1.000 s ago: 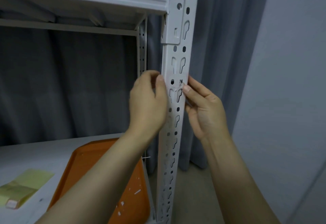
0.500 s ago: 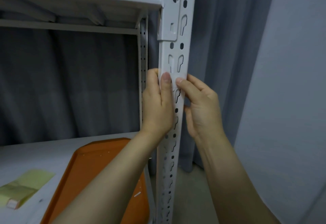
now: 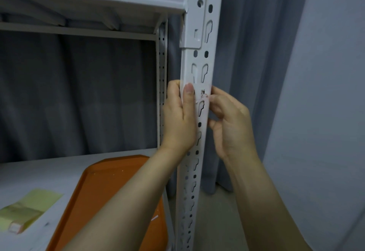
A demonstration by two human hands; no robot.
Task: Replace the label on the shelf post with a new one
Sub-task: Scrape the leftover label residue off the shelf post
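Head view: the left hand (image 3: 177, 120) wraps the white shelf post (image 3: 199, 59) from its left edge. Its fingers (image 3: 187, 96) are clasped round the metal with the thumb flat on the front face, probably to steady the post against the picking. The old label (image 3: 203, 94) is only a torn, ragged patch on the front face, between two keyhole slots and just beside that thumb.

The right hand (image 3: 231, 124) comes in from the post's right edge, its curled fingertips (image 3: 214, 98) at the patch. They seem to be scraping at it, but I cannot tell whether they pinch a scrap.

On the lower shelf (image 3: 39, 171), an orange tray (image 3: 102, 191) sits at the right end beside the post, likely to catch peelings; small white scraps (image 3: 155, 218) lie in it. A yellow-green sheet (image 3: 29, 209) lies near the left front edge, possibly the new label's backing.
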